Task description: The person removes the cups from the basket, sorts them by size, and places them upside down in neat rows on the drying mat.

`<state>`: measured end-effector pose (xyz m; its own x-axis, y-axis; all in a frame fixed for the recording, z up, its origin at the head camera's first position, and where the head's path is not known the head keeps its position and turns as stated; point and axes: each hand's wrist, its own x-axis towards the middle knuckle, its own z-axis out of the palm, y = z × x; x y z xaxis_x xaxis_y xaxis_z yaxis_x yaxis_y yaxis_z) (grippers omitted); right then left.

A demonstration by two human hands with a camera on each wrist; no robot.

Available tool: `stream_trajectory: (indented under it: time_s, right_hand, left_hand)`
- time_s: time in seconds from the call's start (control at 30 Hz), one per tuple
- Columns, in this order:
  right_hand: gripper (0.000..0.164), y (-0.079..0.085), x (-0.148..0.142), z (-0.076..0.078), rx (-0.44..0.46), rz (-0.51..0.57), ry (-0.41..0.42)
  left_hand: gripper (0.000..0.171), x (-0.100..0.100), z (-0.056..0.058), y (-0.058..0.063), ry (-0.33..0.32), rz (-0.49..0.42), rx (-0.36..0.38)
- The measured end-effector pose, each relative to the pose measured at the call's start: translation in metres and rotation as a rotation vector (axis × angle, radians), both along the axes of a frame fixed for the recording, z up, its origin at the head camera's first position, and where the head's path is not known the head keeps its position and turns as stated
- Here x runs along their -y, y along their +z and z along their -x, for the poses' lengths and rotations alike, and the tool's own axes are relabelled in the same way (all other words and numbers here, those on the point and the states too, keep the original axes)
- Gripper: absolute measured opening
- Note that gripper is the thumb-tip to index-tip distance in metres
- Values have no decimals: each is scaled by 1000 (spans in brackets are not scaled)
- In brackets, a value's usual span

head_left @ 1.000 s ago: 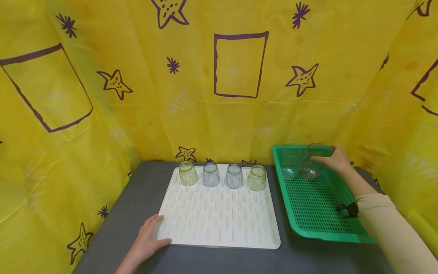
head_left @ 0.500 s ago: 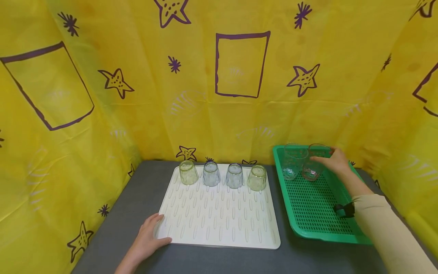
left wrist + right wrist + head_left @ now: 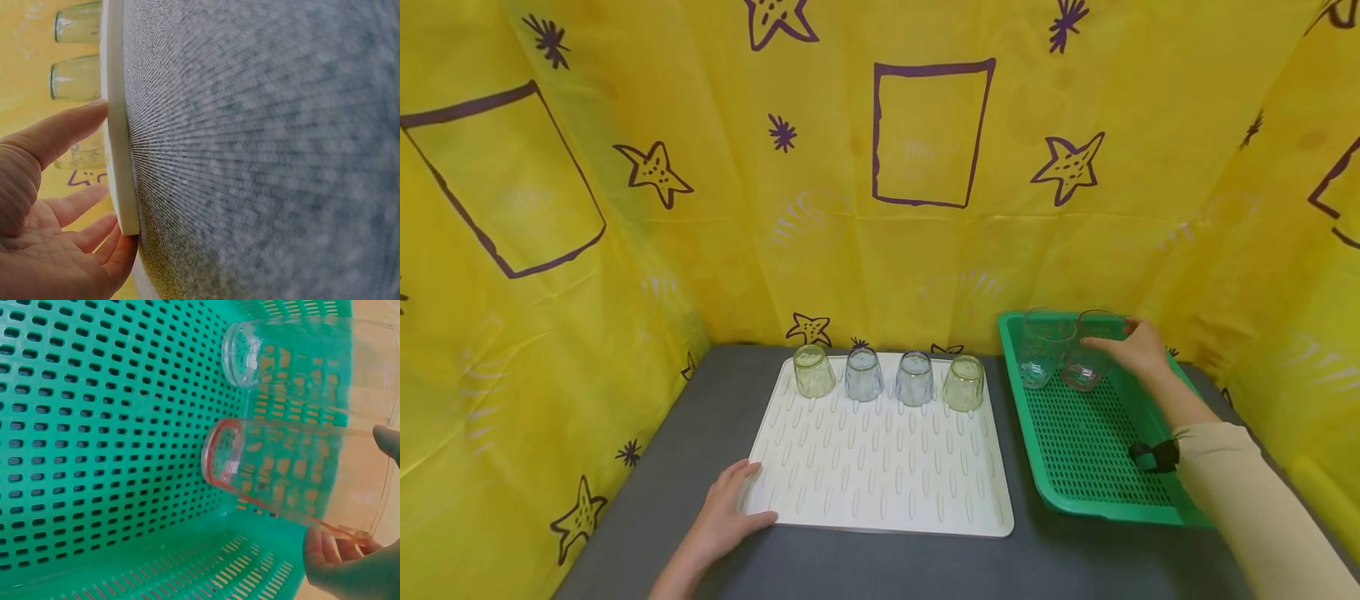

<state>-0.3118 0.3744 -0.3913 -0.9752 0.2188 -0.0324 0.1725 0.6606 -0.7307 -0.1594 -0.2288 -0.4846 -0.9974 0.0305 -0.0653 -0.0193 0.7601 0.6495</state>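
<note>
My right hand point(image 3: 1138, 350) holds a tall pink-tinted drinking glass point(image 3: 281, 469) near its rim, thumb on one side and fingers on the other. The glass stands upright at the back of a green perforated basket point(image 3: 1090, 454), beside a tall clear glass point(image 3: 306, 369). My left hand point(image 3: 724, 512) rests at the front left corner of a white ridged drying mat point(image 3: 880, 475), thumb at the front edge and straight fingers along the left edge. Along the mat's back stand upturned short tumblers: two yellow-green ones point(image 3: 813, 375) at the ends and two bluish ones point(image 3: 863, 377) between them.
A dark grey tabletop point(image 3: 700, 417) lies under the mat and basket. Yellow cloth point(image 3: 925, 258) with purple starfish drawings hangs behind and at both sides. The basket's raised green rim point(image 3: 1037, 479) runs near the mat's right edge. My right wrist wears a dark strap point(image 3: 1157, 457).
The head view has tilted slightly, so the scene sits a little higher. Both hands keep the same places, the right at the pink glass and the left at the mat's corner.
</note>
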Motion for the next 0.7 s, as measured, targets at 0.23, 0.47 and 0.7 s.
stream_trajectory:
  time_s: [0.23,0.47,0.7]
  right_hand:
    - [104,3,0,-7,10,1,-6]
    - [105,7,1,-18,2,10,-2]
    - [107,9,1,-28,-19,58,5]
  left_hand:
    - [81,-1,-2,-1,2,-1,5]
    - [79,0,-1,-1,-3,-9,0]
    - [79,1,0,-2,-10,-9,0]
